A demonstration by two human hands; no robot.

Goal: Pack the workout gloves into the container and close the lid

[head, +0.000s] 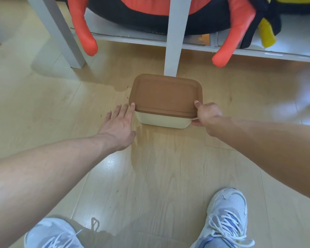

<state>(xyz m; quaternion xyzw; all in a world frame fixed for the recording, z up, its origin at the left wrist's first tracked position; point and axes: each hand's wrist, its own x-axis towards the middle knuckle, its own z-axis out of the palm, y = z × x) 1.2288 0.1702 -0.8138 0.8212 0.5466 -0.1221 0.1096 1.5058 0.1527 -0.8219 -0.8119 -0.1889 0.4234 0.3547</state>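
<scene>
Left hand: fingers straight, fingertips touching the lid's left corner.
Right hand: grasping the container's right corner, thumb on top.
Container: one, cream, on the floor, brown lid on.
Gloves: cannot tell, none visible.
Shoes: two.

A cream container with rounded corners sits upright on the wooden floor in front of me, its brown lid lying flat and shut on top. The workout gloves cannot be seen with the lid on.
</scene>
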